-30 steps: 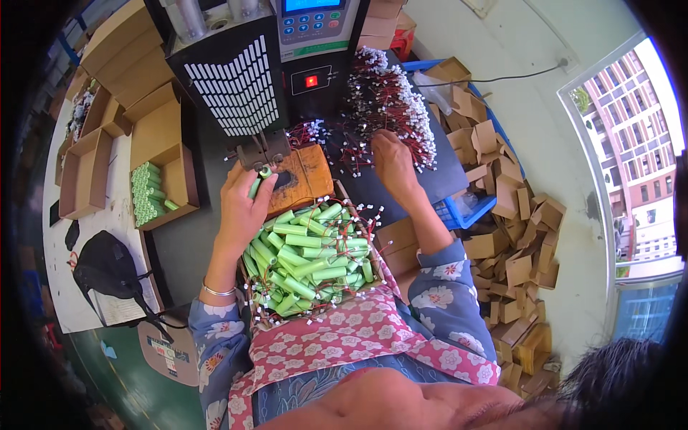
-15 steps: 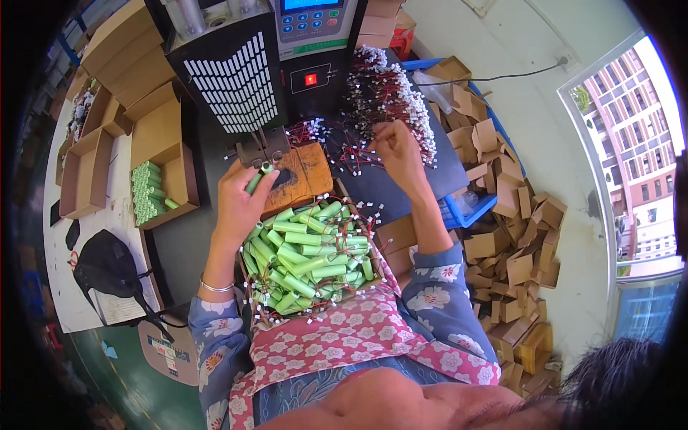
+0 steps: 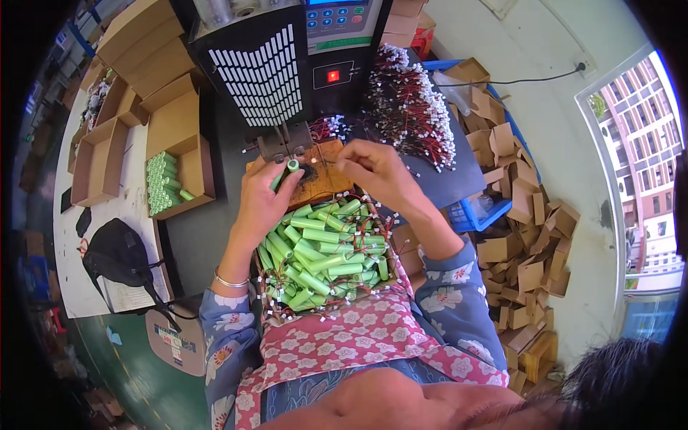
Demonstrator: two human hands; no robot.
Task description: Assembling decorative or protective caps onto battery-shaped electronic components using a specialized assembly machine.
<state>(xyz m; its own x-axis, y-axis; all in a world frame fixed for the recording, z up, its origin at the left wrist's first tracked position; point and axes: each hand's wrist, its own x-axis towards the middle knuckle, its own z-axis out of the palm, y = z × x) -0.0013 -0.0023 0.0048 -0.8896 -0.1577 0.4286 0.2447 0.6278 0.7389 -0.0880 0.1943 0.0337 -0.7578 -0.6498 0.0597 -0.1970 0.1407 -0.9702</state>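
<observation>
My left hand (image 3: 262, 193) is closed around a green cylindrical battery cell (image 3: 292, 165), its pale end tilted up just under the metal tips (image 3: 290, 152) of a black machine. My right hand (image 3: 380, 172) is pinched over the right side of a scorched wooden block (image 3: 326, 175). A thin wire lead seems to run from its fingertips toward the cell, mostly hidden by the fingers. Below both hands, a box in front of me is heaped with green battery cells (image 3: 322, 251), with red and black leads and small white connectors among them.
The black machine (image 3: 251, 79) with a lit red switch (image 3: 332, 76) stands at the back. A pile of wire leads (image 3: 416, 107) lies to its right. At left is an open carton (image 3: 179, 154) holding cells, beside a black bag (image 3: 118, 265). Many cardboard pieces (image 3: 530, 236) fill the right side.
My right hand has moved left from the wire pile to the wooden block, near the cell. My left hand still holds the cell under the tips. The whole view has shifted slightly.
</observation>
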